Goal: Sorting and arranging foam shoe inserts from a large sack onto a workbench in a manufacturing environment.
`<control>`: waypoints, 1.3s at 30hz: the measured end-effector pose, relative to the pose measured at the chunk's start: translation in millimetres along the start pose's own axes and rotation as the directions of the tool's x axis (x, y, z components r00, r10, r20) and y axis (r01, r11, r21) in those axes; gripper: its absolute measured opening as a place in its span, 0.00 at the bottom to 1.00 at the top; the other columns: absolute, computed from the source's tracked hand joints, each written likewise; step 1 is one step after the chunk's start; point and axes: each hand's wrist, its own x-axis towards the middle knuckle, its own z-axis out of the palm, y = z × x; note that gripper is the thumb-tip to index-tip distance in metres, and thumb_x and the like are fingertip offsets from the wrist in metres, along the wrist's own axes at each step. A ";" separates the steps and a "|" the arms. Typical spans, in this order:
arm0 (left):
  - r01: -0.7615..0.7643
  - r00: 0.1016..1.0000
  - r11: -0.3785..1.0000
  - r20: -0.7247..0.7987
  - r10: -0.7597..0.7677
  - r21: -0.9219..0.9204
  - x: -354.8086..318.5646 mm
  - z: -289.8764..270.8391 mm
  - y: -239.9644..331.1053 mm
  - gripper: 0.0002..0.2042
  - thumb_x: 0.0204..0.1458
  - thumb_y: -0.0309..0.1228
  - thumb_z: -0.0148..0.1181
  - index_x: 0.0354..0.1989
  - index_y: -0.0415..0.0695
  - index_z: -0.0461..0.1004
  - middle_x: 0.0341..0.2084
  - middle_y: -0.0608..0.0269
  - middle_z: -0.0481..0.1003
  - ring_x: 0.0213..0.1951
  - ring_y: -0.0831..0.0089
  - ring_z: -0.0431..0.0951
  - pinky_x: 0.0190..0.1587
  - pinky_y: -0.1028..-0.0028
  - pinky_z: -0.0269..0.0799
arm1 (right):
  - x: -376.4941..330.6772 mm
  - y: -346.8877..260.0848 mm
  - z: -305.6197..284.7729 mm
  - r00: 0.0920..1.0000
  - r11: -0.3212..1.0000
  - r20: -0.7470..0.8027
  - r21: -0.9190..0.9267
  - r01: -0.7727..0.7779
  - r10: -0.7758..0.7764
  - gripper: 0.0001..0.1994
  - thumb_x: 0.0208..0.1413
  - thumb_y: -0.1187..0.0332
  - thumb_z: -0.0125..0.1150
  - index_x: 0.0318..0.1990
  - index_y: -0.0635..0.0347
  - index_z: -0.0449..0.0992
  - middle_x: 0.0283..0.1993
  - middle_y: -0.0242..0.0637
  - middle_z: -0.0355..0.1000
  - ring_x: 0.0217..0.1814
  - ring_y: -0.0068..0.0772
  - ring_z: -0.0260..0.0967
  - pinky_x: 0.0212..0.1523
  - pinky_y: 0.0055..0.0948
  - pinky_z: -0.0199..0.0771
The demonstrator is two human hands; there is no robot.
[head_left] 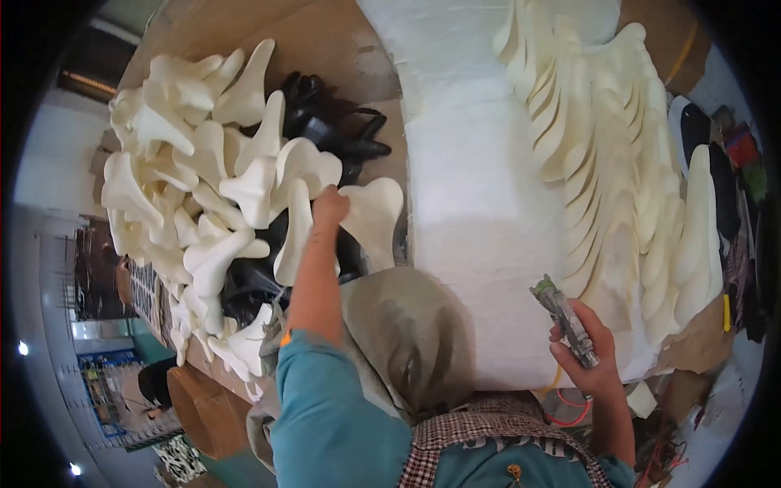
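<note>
My left hand reaches into a heap of cream foam saddle-shaped pads. Its fingers are closed at the edge of one foam pad, which stands up at the heap's right side. My right hand is wrapped round a grey, grimy spray gun with a greenish tip, held over the right part of the white sheet. To the right of it, overlapping rows of similar foam pads lie on the sheet.
Black glossy saddle-like pieces lie among the heap at left. A grey cloth covers the near edge. An orange hose hangs below my right hand. A brown round container and another person are at lower left.
</note>
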 end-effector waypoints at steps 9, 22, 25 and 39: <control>-0.123 0.957 0.967 -0.284 0.056 -0.224 -67.4 -66.5 59.1 0.24 0.43 0.25 0.50 0.54 0.46 0.62 0.43 0.40 0.64 0.42 0.43 0.70 0.43 0.56 0.68 | -33.6 -9.0 28.4 0.997 0.995 -0.047 -0.079 -0.064 0.060 0.28 0.43 0.78 0.61 0.55 0.64 0.62 0.35 0.35 0.70 0.35 0.22 0.69 0.38 0.24 0.70; -0.349 0.791 -0.154 -0.203 -0.577 -0.924 -110.9 -194.2 -68.0 0.30 0.53 0.39 0.48 0.62 0.45 0.46 0.54 0.52 0.56 0.40 0.51 0.72 0.41 0.61 0.73 | -120.8 -25.7 17.7 0.987 0.989 -0.152 -0.143 0.031 -0.053 0.28 0.44 0.78 0.60 0.57 0.62 0.61 0.35 0.35 0.69 0.37 0.22 0.67 0.40 0.24 0.68; -0.155 0.913 -0.170 -0.076 -0.400 -0.973 -143.8 -134.2 -44.7 0.28 0.52 0.35 0.49 0.61 0.44 0.49 0.50 0.53 0.62 0.36 0.53 0.73 0.37 0.64 0.73 | -175.3 -24.6 11.3 0.962 0.991 -0.256 -0.119 0.061 -0.090 0.28 0.45 0.77 0.59 0.57 0.62 0.60 0.38 0.35 0.69 0.39 0.23 0.68 0.42 0.24 0.69; -0.130 0.905 0.519 0.112 0.409 -0.845 -263.4 60.0 296.8 0.20 0.38 0.29 0.59 0.43 0.36 0.71 0.32 0.55 0.72 0.34 0.65 0.72 0.36 0.71 0.69 | -323.4 -31.0 -1.9 0.810 0.993 -0.580 0.012 0.117 -0.089 0.27 0.46 0.72 0.61 0.56 0.68 0.61 0.38 0.36 0.70 0.37 0.23 0.68 0.40 0.23 0.69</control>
